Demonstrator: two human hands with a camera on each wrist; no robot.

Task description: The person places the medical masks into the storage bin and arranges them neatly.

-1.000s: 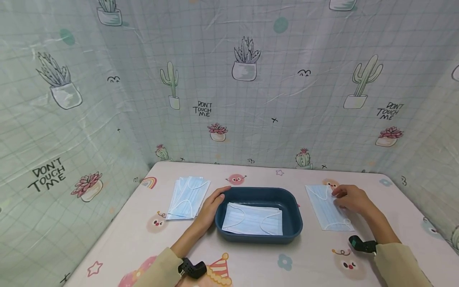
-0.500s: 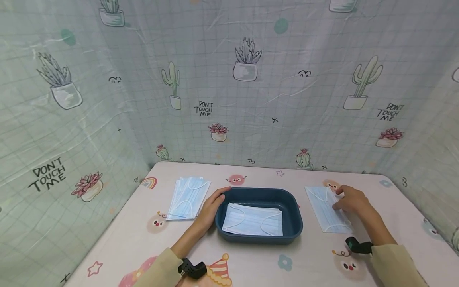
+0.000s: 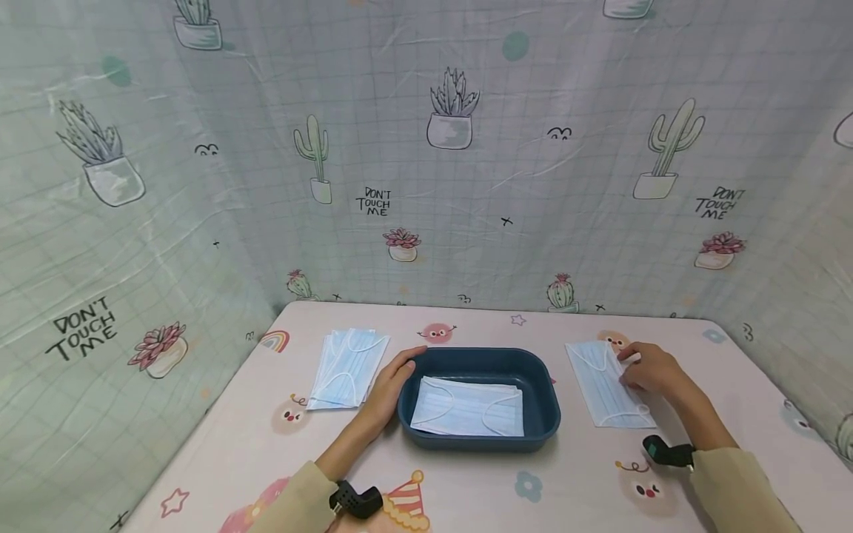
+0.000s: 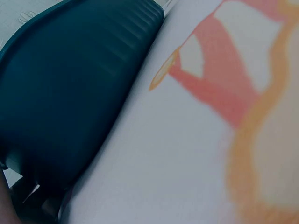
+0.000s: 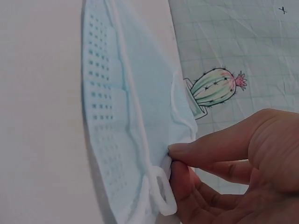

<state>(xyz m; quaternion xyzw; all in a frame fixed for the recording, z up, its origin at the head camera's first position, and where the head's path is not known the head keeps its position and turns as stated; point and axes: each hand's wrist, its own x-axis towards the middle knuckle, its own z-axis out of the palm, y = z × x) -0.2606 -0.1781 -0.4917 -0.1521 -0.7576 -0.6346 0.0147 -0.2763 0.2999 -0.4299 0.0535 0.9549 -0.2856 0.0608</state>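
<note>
My left hand (image 3: 386,386) holds the left rim of a dark blue plastic basin (image 3: 548,403), its fingertips at the far-left corner. Inside the basin lies a short stack of light blue face masks (image 3: 469,407) with white ear loops. To the right, a face mask (image 3: 603,385) lies lengthwise on the table, and the thumb and finger of my right hand (image 3: 656,374) pinch its right edge. The right wrist view shows that pinch up close, beside a looped white ear strap (image 5: 163,191). In the left wrist view, the basin's outer wall (image 4: 65,93) fills the left side.
Several more face masks (image 3: 349,370) lie fanned in a pile left of the basin. A pale cartoon-print cloth covers the table (image 3: 480,488). Grey-green cactus-print curtains (image 3: 506,170) stand at its back and sides.
The thumb and finger of my right hand, parted half a second ago, have come together at the mask's edge. My left hand and the basin stay in place.
</note>
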